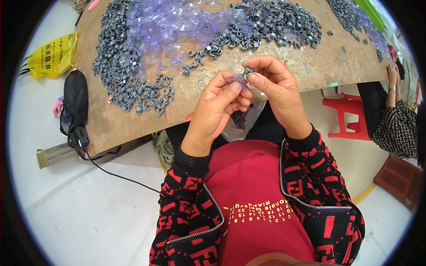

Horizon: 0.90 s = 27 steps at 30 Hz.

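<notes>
Close together over the table's near edge, both hands work on small parts. My left hand [217,104] is closed, pinching a translucent purple piece [240,82] that looks like a suction cup. Between the thumb and fingertips of my right hand [282,91] is a grey plastic clip [247,71], touching or almost touching the purple piece. Whether the two are joined I cannot tell. Beyond my hands lie a heap of clear purple suction cups [171,29] and piles of curved grey clips [117,53]. Below my fingers, something dark purple [239,119] shows beside clear plastic.
The worn brown table [133,126] carries more grey clips [348,17] at the far right. A yellow bag [53,55] and a black pouch with a cord [76,99] hang at the left. At right are a red stool [348,115] and another person's arm [392,82].
</notes>
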Tool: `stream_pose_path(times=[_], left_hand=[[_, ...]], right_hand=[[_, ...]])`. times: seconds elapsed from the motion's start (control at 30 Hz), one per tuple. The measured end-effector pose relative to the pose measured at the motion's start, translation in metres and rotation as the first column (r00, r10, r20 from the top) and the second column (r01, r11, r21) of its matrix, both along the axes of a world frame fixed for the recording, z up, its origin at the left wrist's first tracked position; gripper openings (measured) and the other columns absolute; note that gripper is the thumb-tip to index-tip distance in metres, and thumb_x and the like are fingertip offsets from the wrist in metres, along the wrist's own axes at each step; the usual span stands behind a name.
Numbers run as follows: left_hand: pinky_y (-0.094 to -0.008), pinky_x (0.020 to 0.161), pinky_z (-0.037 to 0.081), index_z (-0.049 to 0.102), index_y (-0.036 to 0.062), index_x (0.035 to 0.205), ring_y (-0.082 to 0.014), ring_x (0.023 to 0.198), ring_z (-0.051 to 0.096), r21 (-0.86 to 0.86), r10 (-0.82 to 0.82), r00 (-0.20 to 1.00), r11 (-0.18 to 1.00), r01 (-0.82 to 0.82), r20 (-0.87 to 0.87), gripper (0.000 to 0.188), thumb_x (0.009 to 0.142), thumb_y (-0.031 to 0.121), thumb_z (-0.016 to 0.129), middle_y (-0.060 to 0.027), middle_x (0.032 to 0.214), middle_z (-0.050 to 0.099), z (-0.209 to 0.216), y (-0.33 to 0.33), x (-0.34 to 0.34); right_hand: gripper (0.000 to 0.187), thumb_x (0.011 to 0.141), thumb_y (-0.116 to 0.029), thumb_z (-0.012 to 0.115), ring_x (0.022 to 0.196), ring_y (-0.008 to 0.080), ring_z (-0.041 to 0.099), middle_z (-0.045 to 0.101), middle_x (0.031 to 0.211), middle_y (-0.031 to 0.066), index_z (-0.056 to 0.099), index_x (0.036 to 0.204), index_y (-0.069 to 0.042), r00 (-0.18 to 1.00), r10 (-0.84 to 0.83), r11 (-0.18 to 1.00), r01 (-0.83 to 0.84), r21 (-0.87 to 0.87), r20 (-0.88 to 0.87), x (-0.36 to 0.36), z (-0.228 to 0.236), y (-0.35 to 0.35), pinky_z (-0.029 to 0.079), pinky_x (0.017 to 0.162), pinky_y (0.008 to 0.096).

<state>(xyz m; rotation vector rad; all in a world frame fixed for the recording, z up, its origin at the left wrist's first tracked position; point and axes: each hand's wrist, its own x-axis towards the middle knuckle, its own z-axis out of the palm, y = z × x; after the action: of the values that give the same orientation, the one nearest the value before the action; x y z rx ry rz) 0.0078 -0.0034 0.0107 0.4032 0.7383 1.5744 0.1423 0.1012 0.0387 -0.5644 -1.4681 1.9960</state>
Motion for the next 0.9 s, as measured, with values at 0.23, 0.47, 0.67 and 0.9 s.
stream_pose_path(times=[0.23, 0.47, 0.67, 0.9], left_hand=[[-0.0253, 0.073, 0.054, 0.058, 0.0017, 0.116, -0.0103, 0.077, 0.063, 0.024, 0.17, 0.824, 0.982, -0.187, -0.541, 0.025, 0.097, 0.017, 0.059, -0.0056, 0.091, 0.065, 0.006, -0.001, 0.006], [-0.0246, 0.066, 0.054, 0.055, 0.0019, 0.119, -0.0119, 0.075, 0.064, -0.002, 0.094, 0.993, 0.995, -0.095, -0.077, 0.025, 0.098, 0.016, 0.057, -0.0088, 0.091, 0.067, 0.005, -0.004, 0.001], [-0.0268, 0.063, 0.053, 0.054, 0.0064, 0.119, -0.014, 0.072, 0.065, 0.029, 0.066, 0.997, 0.997, -0.067, 0.047, 0.022, 0.099, 0.015, 0.055, -0.0104, 0.09, 0.067, 0.0, -0.003, 0.004], [-0.0266, 0.063, 0.054, 0.055, 0.0041, 0.116, -0.0153, 0.073, 0.066, 0.052, 0.185, 0.957, 0.983, -0.178, -0.224, 0.02, 0.099, 0.014, 0.055, -0.0104, 0.092, 0.067, 0.006, -0.001, 0.012]], right_hand=[[0.023, 0.091, -0.009, 0.064, 0.094, 0.0084, 0.056, 0.062, 0.1, 0.0004, 0.061, 0.113, -0.002, 1.0, 0.0, 1.0, 0.001, 0.025, -0.029, 0.002, 0.001, -0.002, 0.044, 0.087, 0.0247], [0.023, 0.09, -0.008, 0.064, 0.096, 0.008, 0.054, 0.059, 0.106, 0.001, 0.06, 0.113, -0.003, 0.995, -0.085, 0.994, 0.088, 0.057, -0.044, 0.0, 0.003, -0.005, 0.043, 0.087, 0.0242], [0.022, 0.093, -0.006, 0.061, 0.093, 0.0083, 0.056, 0.06, 0.101, 0.0011, 0.058, 0.114, -0.002, 0.999, 0.002, 0.994, 0.002, 0.111, -0.04, 0.001, 0.002, -0.008, 0.045, 0.083, 0.0241], [0.022, 0.092, -0.005, 0.061, 0.09, 0.0083, 0.055, 0.06, 0.098, 0.001, 0.059, 0.114, -0.001, 0.999, -0.041, 0.978, 0.035, 0.206, 0.027, 0.001, 0.003, -0.008, 0.044, 0.082, 0.0242]])
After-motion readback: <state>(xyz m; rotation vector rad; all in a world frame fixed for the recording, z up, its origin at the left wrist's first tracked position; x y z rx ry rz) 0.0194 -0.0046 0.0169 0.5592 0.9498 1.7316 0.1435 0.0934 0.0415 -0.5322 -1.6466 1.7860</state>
